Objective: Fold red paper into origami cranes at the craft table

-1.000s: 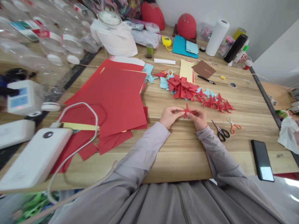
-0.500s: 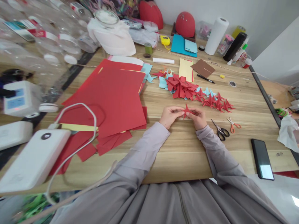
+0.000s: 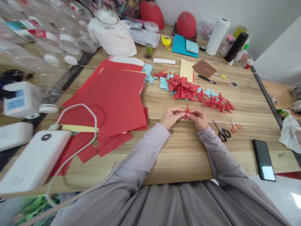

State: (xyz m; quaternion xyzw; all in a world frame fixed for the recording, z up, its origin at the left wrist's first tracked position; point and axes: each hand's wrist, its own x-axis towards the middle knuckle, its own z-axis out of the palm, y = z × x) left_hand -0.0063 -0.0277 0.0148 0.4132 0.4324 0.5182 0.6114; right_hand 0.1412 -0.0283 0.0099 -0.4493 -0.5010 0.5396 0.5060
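A small red folded paper piece (image 3: 187, 111) with pointed tips is held between my two hands, above the wooden table. My left hand (image 3: 172, 117) pinches its left side. On the right side, my right hand (image 3: 199, 118) grips it with thumb and fingers. Just beyond my hands lies a pile of red folded paper pieces (image 3: 183, 88), with light blue ones (image 3: 211, 92) among them. Large red paper sheets (image 3: 119, 100) are stacked to the left of my left hand.
Black-handled scissors (image 3: 222, 133) and orange-handled scissors (image 3: 234, 126) lie right of my right hand, with a phone (image 3: 263, 160) farther right. A white power bank (image 3: 35, 160) with a cable is at the left. Plastic bottles (image 3: 47, 40) crowd the back left.
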